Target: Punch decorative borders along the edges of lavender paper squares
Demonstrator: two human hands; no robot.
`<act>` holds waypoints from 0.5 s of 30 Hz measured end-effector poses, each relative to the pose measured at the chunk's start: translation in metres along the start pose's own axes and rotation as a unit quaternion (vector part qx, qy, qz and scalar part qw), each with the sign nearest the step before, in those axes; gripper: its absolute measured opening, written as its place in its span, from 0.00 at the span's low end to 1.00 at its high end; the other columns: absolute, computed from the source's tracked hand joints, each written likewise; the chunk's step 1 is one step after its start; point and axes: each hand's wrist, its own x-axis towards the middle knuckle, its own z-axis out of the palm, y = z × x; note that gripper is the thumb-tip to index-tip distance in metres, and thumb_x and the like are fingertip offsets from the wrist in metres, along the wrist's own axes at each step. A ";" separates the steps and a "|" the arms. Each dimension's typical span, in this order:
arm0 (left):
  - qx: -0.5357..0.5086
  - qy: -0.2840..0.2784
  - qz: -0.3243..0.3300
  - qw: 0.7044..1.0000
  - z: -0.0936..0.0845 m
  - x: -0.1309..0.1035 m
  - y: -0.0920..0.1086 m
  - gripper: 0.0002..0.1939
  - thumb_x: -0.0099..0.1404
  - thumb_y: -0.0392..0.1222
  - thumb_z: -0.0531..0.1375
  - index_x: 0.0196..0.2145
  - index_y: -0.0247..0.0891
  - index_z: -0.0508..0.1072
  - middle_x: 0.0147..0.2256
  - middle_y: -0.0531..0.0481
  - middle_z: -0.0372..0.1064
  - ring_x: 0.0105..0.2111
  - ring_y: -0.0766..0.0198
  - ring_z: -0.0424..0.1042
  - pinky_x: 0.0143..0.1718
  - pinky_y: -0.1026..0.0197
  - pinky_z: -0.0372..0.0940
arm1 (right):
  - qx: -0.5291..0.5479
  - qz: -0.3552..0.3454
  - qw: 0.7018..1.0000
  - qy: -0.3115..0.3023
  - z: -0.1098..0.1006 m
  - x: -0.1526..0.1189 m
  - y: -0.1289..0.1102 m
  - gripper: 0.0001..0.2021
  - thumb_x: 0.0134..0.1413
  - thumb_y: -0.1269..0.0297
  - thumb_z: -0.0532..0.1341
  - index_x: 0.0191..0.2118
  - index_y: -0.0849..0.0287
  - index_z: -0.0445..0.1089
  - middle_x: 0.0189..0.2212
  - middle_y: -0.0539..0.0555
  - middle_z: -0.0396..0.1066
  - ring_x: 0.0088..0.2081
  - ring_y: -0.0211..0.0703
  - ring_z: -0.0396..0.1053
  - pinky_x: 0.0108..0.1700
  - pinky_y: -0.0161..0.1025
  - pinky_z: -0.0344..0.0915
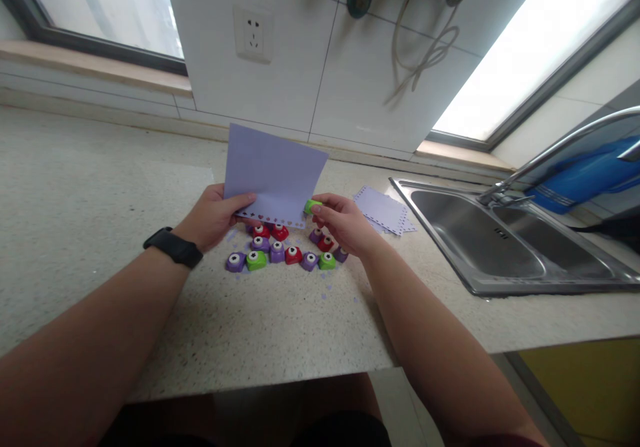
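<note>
A lavender sheet of paper is held up above the counter, with a row of small punched shapes along its lower edge. My left hand grips its lower left corner, thumb on the front face. In my right hand, thumb and fingers close round a green craft punch at the sheet's lower right edge. Whether the punch is pressed down, I cannot tell. Below the sheet stand several purple, red and green craft punches, among them a purple one, a red one and a green one.
Punched lavender sheets lie stacked to the right, beside a double steel sink with a faucet. Tiny paper scraps are scattered around the punches. The tiled wall with a power socket rises behind the speckled counter.
</note>
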 end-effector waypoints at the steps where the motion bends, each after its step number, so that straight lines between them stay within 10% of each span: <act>1: 0.001 -0.002 0.000 1.000 0.000 0.000 0.000 0.13 0.56 0.38 0.72 0.40 0.35 0.82 0.45 0.42 0.80 0.33 0.59 0.78 0.28 0.59 0.79 | -0.001 -0.001 1.000 0.000 0.000 0.000 0.000 0.14 0.50 0.56 0.75 0.41 0.56 0.79 0.33 0.51 0.73 0.31 0.38 0.64 0.35 0.41 0.62; 15: 0.021 0.004 0.011 1.000 -0.001 0.000 -0.001 0.15 0.57 0.40 0.72 0.43 0.34 0.81 0.47 0.41 0.79 0.34 0.58 0.78 0.28 0.58 0.79 | -0.022 -0.012 1.000 -0.006 -0.001 0.000 0.001 0.14 0.52 0.56 0.74 0.42 0.55 0.78 0.34 0.51 0.74 0.32 0.39 0.65 0.37 0.41 0.63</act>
